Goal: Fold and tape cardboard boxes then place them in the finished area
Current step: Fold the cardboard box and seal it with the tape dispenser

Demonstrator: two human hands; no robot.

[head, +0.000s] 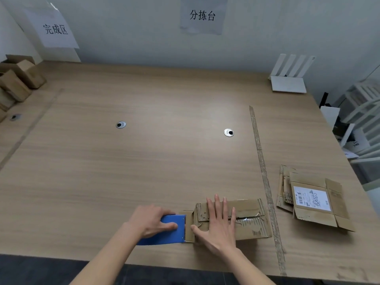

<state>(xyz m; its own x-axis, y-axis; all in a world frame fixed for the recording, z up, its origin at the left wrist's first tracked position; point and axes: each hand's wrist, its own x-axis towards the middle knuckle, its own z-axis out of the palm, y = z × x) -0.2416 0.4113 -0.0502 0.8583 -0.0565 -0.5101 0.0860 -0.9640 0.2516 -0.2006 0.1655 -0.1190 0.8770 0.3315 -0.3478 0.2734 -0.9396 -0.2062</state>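
1. Table [144,161] edge runs along the bottom of the view, with the cardboard box [246,221] lying close to it, right of centre. The wide wooden middle and far half of the table carry only two round cable grommets [121,124].
2. A tape strip [265,182] stuck to the tabletop runs from far to near just right of the box; beyond it lies a stack of flattened boxes [314,200], the top one bearing a white label.
3. Folded boxes [18,79] stand at the far left edge, below a paper sign [55,29] on the wall; what is inside them cannot be seen.
4. The box's long axis runs left to right, its top flaps meeting in a seam along that axis.
5. The right hand [220,223] presses flat on the box top, fingers straight.
6. The left hand [153,221] grips a blue tape dispenser [168,230], fingers curled round it, at the box's left end.
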